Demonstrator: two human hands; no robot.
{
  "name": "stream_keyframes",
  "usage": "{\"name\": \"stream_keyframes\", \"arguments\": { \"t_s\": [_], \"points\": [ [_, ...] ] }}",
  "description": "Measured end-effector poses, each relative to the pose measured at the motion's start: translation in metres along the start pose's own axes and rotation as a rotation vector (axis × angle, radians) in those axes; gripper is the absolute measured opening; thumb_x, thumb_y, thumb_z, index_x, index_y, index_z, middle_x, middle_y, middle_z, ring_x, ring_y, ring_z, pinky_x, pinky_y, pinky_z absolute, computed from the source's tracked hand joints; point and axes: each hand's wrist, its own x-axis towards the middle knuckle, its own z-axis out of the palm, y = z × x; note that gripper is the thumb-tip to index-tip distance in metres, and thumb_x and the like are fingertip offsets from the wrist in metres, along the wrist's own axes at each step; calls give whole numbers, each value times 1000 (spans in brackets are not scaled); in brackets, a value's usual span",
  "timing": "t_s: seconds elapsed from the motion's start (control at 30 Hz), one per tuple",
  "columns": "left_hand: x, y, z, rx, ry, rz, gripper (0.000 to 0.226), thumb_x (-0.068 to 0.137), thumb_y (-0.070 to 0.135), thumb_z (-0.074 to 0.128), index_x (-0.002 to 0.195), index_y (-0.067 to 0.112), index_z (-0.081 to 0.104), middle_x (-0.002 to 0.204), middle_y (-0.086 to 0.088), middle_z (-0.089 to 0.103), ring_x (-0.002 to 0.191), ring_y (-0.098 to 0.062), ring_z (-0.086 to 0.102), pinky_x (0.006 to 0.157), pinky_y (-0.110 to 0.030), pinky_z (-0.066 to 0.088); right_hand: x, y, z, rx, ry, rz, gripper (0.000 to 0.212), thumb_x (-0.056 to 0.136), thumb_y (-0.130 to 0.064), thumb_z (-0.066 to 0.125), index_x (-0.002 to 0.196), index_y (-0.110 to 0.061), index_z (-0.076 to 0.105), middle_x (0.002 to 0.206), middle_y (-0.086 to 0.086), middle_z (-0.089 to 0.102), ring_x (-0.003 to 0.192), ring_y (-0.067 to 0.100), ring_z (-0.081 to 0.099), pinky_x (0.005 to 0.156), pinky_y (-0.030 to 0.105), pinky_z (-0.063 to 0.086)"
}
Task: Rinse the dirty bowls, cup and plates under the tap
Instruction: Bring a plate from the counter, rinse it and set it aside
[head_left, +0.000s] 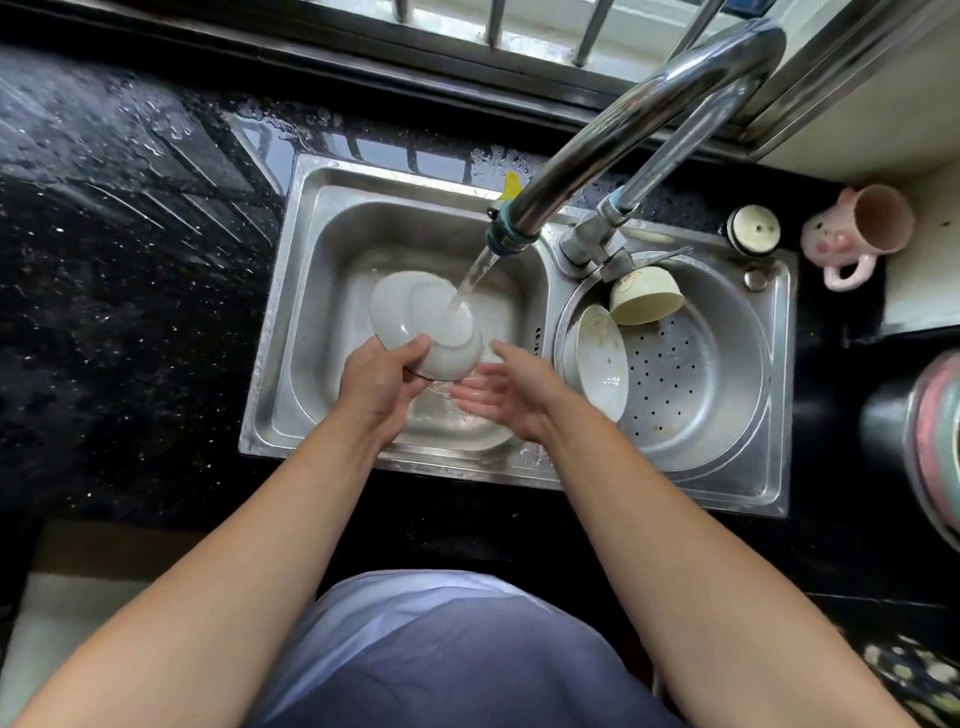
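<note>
Gripping glossy round bowl (426, 325), overturned.

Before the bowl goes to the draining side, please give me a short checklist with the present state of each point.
1. Water runs from the tap onto the white bowl: ok.
2. Left hand has a grip on the bowl's edge: ok.
3. Right hand is free, open under the bowl: ok.
4. Inside of the bowl is rinsed: cannot tell, it faces away.
5. Free space in the draining basin beside the plate and beige bowl: ok.
</note>
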Motion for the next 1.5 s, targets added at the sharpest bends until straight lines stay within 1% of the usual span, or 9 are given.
{"name": "stream_keyframes", "arguments": {
  "t_s": [0.17,0.33,0.47,0.63,0.93,1.07,1.23,1.37,1.5],
  "points": [
    [-8,13,13,645,-41,237,12,71,21,80,83,19,77,85,-9,80,85,-33,77,74,-46,65,-8,-85,-85,95,431,-346,21,100,-10,48,118,-2,53,111,16,64,96,27,71,80,37,65],
    [-23,14,15,1288,-36,647,12,81,26,74,89,24,82,63,-1,69,82,-40,67,64,-38,46,-8,-160,-96,63,459,-403,21,83,-11,53,103,-14,57,106,6,57,93,23,67,83,45,61],
    [-26,12,8,1315,-69,719,44,85,2,70,117,31,81,115,-10,81,110,-37,73,89,-46,60,-5,-167,-91,-119,496,-402,25,79,-9,54,102,-13,63,129,11,59,117,29,64,83,47,61],
    [-33,7,2,1290,-180,915,27,90,6,70,105,23,85,110,-5,82,110,-33,74,86,-53,60,-21,-112,-93,-337,420,-343,19,96,-19,52,112,-14,60,137,17,59,110,24,68,79,42,64],
    [-48,-13,29,1217,-560,1101,31,87,-4,75,108,16,85,117,0,81,115,-24,75,107,-46,53,-60,-39,-90,-210,96,-183,33,95,-45,58,107,-15,66,56,-2,69,47,14,67,48,31,56],
    [-54,-32,50,1034,-425,864,48,79,-12,80,104,28,84,94,32,78,91,11,71,83,-13,54,-68,-52,-95,-297,59,-195,39,91,-42,51,98,-5,61,54,4,64,44,16,55,39,24,49],
    [-60,-53,74,1197,-433,956,48,82,14,74,121,41,67,102,24,76,81,9,65,70,-5,44,-74,-73,-110,-455,176,-233,25,84,-20,45,88,-4,63,52,8,68,41,23,63,43,30,56],
    [-54,-84,102,1306,-622,924,59,80,-8,75,130,25,74,139,-1,70,129,-20,66,109,-34,52,-82,-77,-157,-687,384,-352,22,81,-4,43,78,-2,65,73,22,68,57,41,73,55,53,63],
    [-60,-122,129,1524,-759,829,64,87,2,68,147,20,59,164,-9,43,155,-29,34,123,-48,35,-85,-84,-230,-1059,763,-485,24,85,-7,47,65,-13,58,68,8,57,71,35,57,52,29,46]
  ]
}}
